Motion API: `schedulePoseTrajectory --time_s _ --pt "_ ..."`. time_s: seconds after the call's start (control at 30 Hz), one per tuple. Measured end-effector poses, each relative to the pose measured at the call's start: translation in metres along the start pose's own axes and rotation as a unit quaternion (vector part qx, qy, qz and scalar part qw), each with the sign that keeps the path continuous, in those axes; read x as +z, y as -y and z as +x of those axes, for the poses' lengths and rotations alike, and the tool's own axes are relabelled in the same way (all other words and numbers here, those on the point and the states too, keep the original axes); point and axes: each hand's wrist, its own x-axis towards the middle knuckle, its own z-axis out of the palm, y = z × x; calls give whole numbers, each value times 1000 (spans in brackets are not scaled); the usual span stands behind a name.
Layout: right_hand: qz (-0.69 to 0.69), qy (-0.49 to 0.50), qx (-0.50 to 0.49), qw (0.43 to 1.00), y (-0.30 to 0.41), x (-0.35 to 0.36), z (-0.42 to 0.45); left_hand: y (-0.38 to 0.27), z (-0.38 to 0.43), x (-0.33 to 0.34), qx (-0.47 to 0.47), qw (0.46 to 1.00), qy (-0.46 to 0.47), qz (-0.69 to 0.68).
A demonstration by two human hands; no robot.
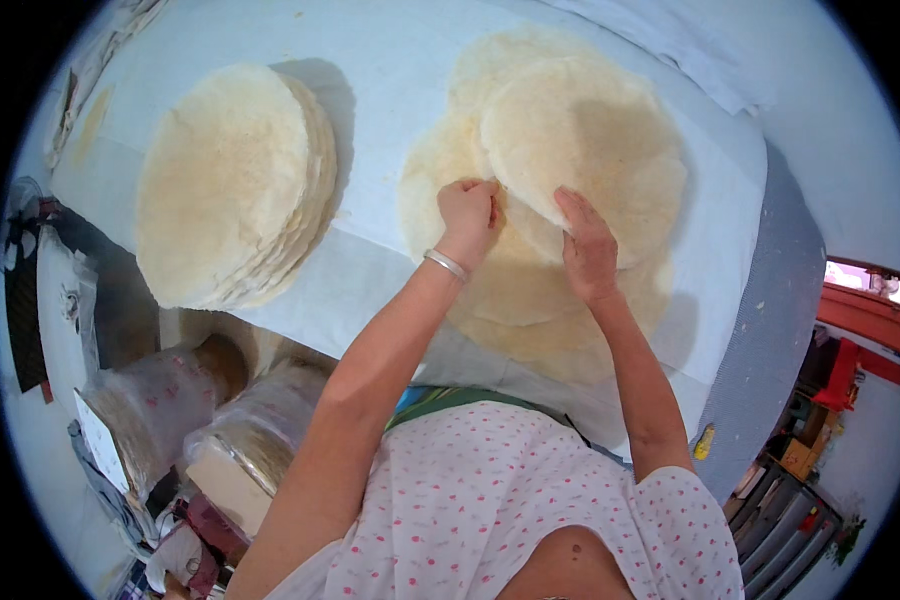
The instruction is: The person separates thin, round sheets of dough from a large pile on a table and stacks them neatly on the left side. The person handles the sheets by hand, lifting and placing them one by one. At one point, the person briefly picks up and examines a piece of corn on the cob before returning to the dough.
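Observation:
Large, thin, round flatbreads lie overlapping on a white cloth, in front of me and slightly to the right. On top of them is a smaller-looking round flatbread, its near-left edge fairly straight between my hands. My left hand, with a silver bangle at the wrist, has its fingers curled together in a pinch at that edge. The fingertips are partly hidden. My right hand grips the same edge lower down, fingers over the top and thumb at the side. A tall stack of similar flatbreads stands to the left.
The white cloth covers a raised work surface with a grey textured strip along the right. Plastic-wrapped stacks sit below on the left. A small yellow object lies on the grey strip. A dark slatted rack stands lower right.

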Motion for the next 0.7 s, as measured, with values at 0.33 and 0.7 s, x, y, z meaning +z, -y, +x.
schedulePoseTrajectory --time_s 0.33,0.7 --pt "9 -13 0 1000 11 -15 14 -13 -4 23 -38 983 150 -96" --pt "-24 -34 114 993 -81 -63 58 40 -19 -5 117 981 120 102"
